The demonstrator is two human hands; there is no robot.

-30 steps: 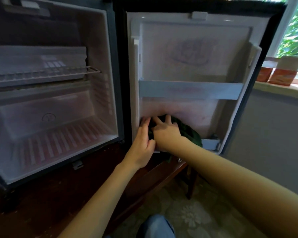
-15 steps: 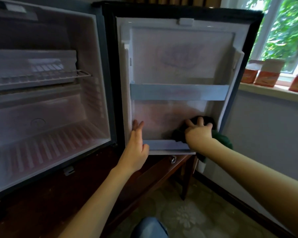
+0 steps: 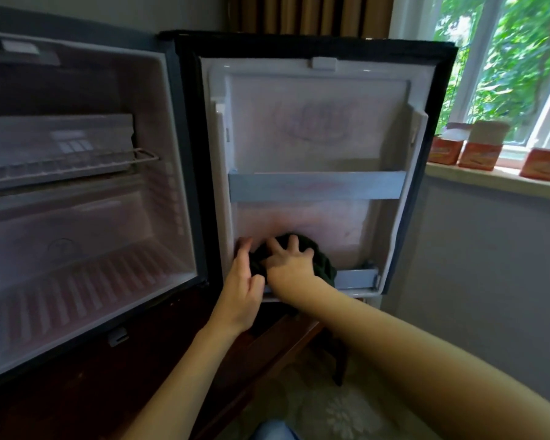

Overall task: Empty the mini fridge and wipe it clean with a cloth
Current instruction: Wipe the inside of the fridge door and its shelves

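Head view: mini fridge (image 3: 77,249) emptied, wiping seemingly underway; right hand (image 3: 288,265), fingers spread, presses cloth (image 3: 324,266) on door (image 3: 318,138); left hand (image 3: 240,290) flat, bracing.

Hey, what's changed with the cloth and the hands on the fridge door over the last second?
The right hand swept the dark green cloth right along the bottom of the fridge door, then back left, beside the left hand. It never let the cloth go. The left hand stayed at the door's left edge, and the door stayed open.
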